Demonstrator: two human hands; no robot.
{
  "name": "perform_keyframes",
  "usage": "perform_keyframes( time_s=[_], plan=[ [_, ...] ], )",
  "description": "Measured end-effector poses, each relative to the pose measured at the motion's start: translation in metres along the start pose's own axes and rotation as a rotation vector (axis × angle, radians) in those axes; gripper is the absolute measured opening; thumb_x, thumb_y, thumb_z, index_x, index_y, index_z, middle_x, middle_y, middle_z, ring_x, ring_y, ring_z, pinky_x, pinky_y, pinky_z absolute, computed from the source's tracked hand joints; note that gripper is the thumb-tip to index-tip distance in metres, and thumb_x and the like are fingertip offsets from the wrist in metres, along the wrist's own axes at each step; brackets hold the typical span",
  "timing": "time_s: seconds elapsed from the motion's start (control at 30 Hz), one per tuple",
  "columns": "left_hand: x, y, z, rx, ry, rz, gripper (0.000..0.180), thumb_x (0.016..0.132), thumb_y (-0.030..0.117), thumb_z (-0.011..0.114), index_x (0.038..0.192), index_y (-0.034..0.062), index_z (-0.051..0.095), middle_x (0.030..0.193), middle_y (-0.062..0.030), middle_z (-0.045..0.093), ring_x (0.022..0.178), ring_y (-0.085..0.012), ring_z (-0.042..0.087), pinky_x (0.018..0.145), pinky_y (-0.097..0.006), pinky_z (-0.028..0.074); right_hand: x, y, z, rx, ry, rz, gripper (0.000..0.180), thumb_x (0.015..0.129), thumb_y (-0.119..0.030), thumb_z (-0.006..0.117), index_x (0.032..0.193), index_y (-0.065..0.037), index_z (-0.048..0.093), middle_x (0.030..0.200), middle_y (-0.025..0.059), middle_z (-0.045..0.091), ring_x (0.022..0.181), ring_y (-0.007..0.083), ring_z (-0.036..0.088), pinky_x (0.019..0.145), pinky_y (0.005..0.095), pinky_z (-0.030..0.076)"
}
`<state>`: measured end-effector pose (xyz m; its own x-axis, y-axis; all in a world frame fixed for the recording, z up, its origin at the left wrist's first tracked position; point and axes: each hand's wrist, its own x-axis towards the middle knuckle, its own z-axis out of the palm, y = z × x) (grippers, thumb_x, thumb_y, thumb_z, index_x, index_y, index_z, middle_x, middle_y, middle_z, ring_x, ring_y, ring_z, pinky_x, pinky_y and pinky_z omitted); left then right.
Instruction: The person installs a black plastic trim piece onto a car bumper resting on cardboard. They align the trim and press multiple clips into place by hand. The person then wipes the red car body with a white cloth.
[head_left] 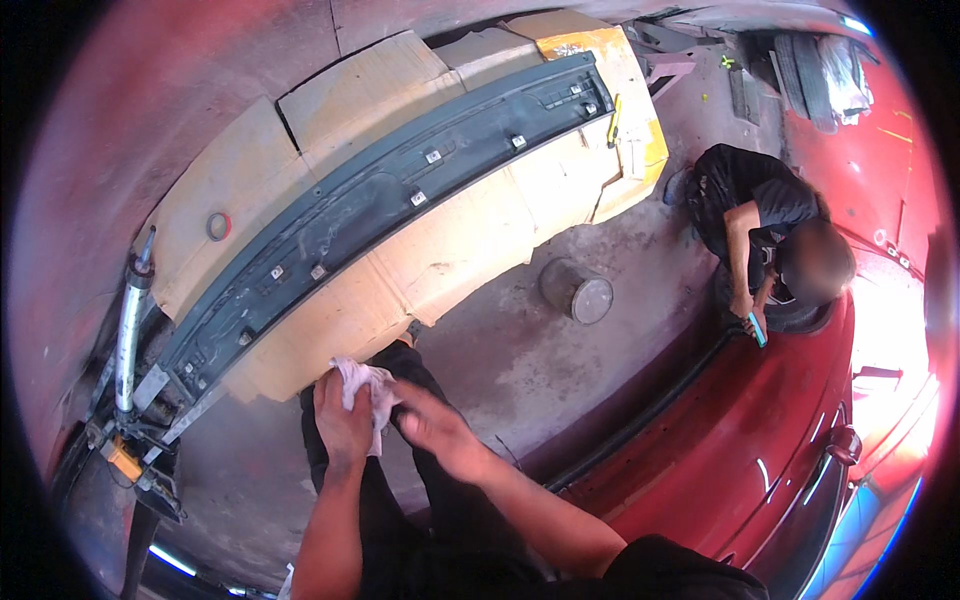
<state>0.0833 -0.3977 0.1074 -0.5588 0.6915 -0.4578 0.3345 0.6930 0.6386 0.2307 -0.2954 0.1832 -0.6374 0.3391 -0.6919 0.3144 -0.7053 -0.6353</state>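
My left hand [343,420] is closed around a crumpled pale pinkish-white cloth [380,395], held in front of my legs. Close by on the cloth's right side is my right hand [440,428], a little blurred, its fingers stretched out toward the cloth and gripping nothing that I can see. Just beyond my hands, a long dark grey car trim panel [370,205] lies on cardboard sheets [470,232]. Several small light-coloured clips or pads dot its surface.
On the cardboard are a tape roll [219,226] and a yellow cutter [614,120]. A caulking gun [130,320] stands at the left. A bucket [578,292] sits on the floor. At right, a crouching person [765,215] holds a teal tool [757,329] beside a red car [720,440].
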Motion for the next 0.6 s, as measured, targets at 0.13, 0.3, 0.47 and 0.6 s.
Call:
perform_keyframes(
  time_s=[0.13, 0.3, 0.47, 0.6],
  plan=[
    [-0.027, 0.04, -0.017, -0.022, -0.191, 0.154, 0.053, 0.076, 0.001, 0.071, 0.126, -0.0019, 0.056, 0.124, -0.0234, 0.058, 0.115, -0.045, 0.055, 0.1, -0.05, 0.046, 0.033, 0.047, -0.005, 0.205, 0.331, 0.137, 0.074, 0.105, -0.048, 0.048, 0.152, 0.006, 0.03, 0.155, 0.0201, 0.036, 0.144, 0.0264, 0.033, 0.118, 0.0343, 0.026],
    [-0.047, 0.057, -0.017, -0.128, -0.326, 0.319, 0.055, 0.074, 0.002, 0.07, 0.128, -0.0009, 0.056, 0.125, -0.0218, 0.057, 0.115, -0.0421, 0.055, 0.1, -0.049, 0.046, 0.011, 0.039, 0.015, 0.312, 0.312, 0.198, 0.064, 0.106, -0.043, 0.049, 0.148, 0.004, 0.039, 0.139, 0.0127, 0.055, 0.126, 0.0185, 0.051, 0.108, 0.0318, 0.038],
    [-0.025, 0.06, -0.017, 0.005, -0.261, 0.397, 0.053, 0.075, 0.004, 0.07, 0.126, 0.0002, 0.057, 0.124, -0.0211, 0.058, 0.114, -0.0413, 0.055, 0.099, -0.049, 0.047, -0.023, -0.003, 0.005, -0.005, 0.378, 0.025, 0.058, 0.103, -0.038, 0.059, 0.142, 0.004, 0.047, 0.135, 0.0159, 0.057, 0.126, 0.0206, 0.052, 0.107, 0.0335, 0.039],
    [-0.012, 0.052, -0.022, 0.047, -0.149, 0.285, 0.053, 0.078, 0.006, 0.07, 0.128, -0.002, 0.056, 0.124, -0.0231, 0.059, 0.115, -0.0429, 0.056, 0.099, -0.05, 0.048, -0.015, -0.034, -0.014, -0.222, 0.492, -0.096, 0.048, 0.1, -0.033, 0.061, 0.133, 0.002, 0.058, 0.134, 0.017, 0.058, 0.127, 0.0231, 0.052, 0.108, 0.0363, 0.039]
  ],
)
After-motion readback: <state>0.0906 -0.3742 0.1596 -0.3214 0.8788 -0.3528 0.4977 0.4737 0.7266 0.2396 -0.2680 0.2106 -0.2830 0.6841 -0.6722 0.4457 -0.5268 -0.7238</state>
